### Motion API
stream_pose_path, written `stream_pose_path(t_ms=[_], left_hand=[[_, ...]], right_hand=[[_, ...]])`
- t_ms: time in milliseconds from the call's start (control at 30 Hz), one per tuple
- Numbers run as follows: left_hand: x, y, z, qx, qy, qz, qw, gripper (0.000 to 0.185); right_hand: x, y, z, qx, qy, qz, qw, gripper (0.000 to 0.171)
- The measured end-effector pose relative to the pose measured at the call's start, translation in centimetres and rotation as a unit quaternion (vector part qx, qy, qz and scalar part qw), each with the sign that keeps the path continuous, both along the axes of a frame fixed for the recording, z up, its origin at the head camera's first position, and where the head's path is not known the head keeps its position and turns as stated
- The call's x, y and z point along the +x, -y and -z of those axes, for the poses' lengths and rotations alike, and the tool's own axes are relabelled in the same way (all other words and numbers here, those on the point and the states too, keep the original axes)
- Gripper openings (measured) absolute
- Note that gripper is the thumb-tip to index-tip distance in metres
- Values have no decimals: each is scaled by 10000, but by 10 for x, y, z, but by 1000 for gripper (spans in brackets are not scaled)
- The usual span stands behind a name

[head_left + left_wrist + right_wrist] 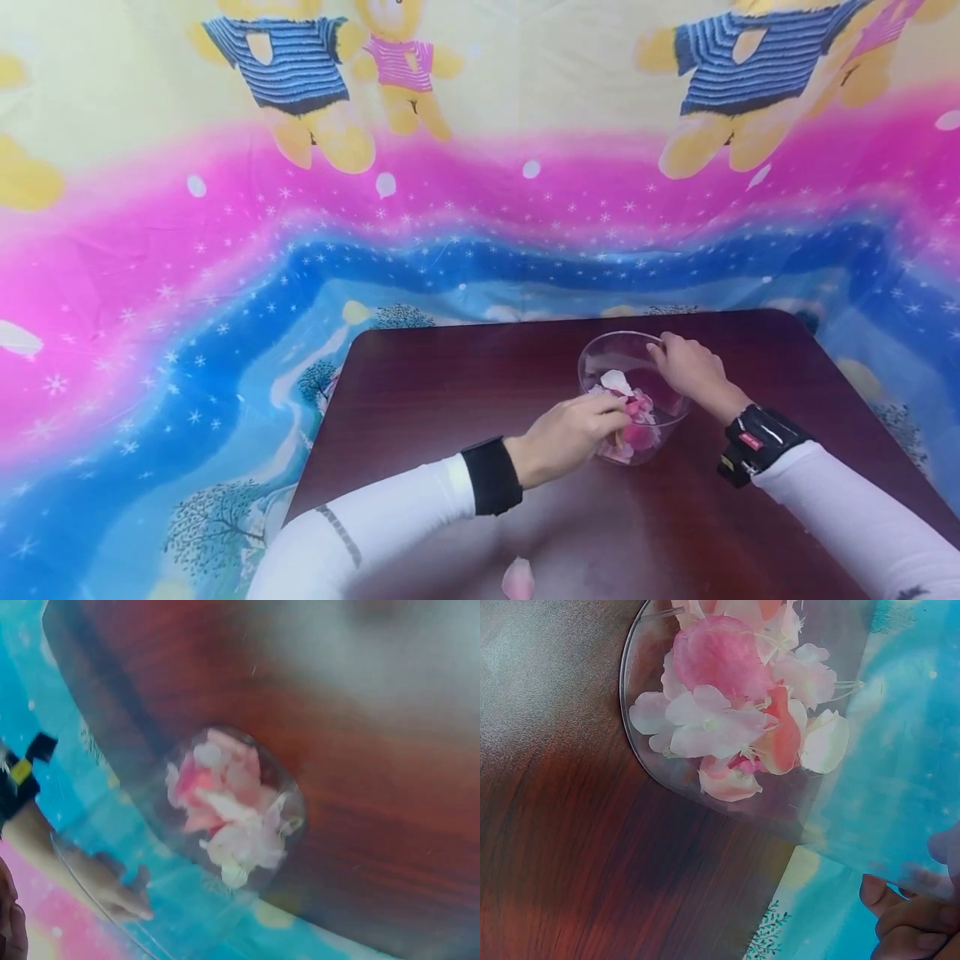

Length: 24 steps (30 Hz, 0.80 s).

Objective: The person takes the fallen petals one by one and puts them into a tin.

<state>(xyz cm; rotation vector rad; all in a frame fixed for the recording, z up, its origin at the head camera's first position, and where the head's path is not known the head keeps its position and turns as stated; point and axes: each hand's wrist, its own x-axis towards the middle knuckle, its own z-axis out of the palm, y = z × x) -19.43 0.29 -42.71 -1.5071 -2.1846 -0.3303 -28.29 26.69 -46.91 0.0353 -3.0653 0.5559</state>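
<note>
A clear bowl [670, 407] on the dark red-brown table holds a heap of petals and small blossoms [720, 724] in pink, white and peach. My right hand [692, 371] grips the bowl's far right rim, its thumb and fingers on either side of the wall. Over the near left rim is my left hand [568, 429], fingers bent down in front of the petals. Its fingertips are partly hidden, and I cannot tell whether they pinch anything. In the left wrist view only a dark edge of the left fingers [13, 926] shows.
One loose pale pink petal [518, 578] lies on the table [442, 375] near its front edge. Behind and beside the table hangs a cloth [480, 200] printed with bears, snowflakes and trees. Dark bands sit on both wrists.
</note>
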Motion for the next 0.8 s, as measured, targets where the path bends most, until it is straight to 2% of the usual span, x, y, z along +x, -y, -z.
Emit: stream_pose_path(t_ms=[133,300,367,467,533,600,667,800], left_hand=[[-14,-14,-6,7,106,-345,9993,19],[-26,-33,-7,-413,149,-1068,9933,26],[-29,-40,-4,-768,288,-1339,9876,39],[-30,-45,2,-1529,888,-1647,9704,69],[-29,-44,7,-1977,1315,-1729,9559,81],[-26,-40,11,-2259,1651,-1764,9437,84],[-24,-36,13,-2318,1778,-1713,9409,84],[-20,-30,16,-2339,1651,-1645,9439,85]], right_hand=[[1,0,-1,-9,14,8,10000,35],[3,0,-2,-6,20,58,10000,35],[3,0,-1,-18,40,54,10000,35],[2,1,0,-18,50,33,10000,36],[2,2,0,-11,46,28,10000,37],[2,2,0,5,27,29,10000,37],[1,1,0,12,21,25,10000,37],[2,0,1,15,8,24,10000,37]])
